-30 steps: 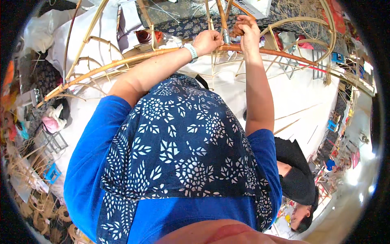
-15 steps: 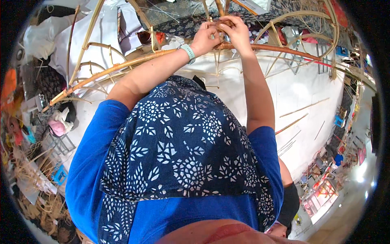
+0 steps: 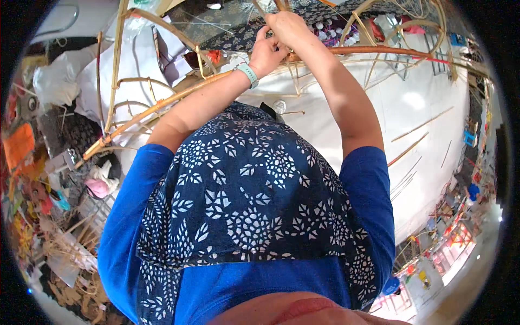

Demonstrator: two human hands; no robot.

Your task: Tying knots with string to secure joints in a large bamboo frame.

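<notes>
A bamboo frame (image 3: 115,70) is spread across the upper part of the view, with its long pole (image 3: 374,50) running crosswise beyond the apron (image 3: 254,179). Both hands are brought together near the middle of this pole, where an upright (image 3: 280,5) is seen rising past the top edge.

The left hand (image 3: 268,53) is held with bent fingers just beside the joint; a pale green band (image 3: 247,75) is worn on its wrist. Whether anything is pinched in it cannot be told. The right hand (image 3: 290,28) is placed a little farther out, its back turned up and its fingers hidden, so its grip cannot be told either. The left forearm is laid across the line of the pole, partly covering it.

Bent strips are joined to the pole on both sides. Thin sticks (image 3: 409,149) are scattered on the white surface (image 3: 433,122) to the right. A clear plastic bag (image 3: 56,81) and a pink and white cloth (image 3: 99,187) are seen at the left.
</notes>
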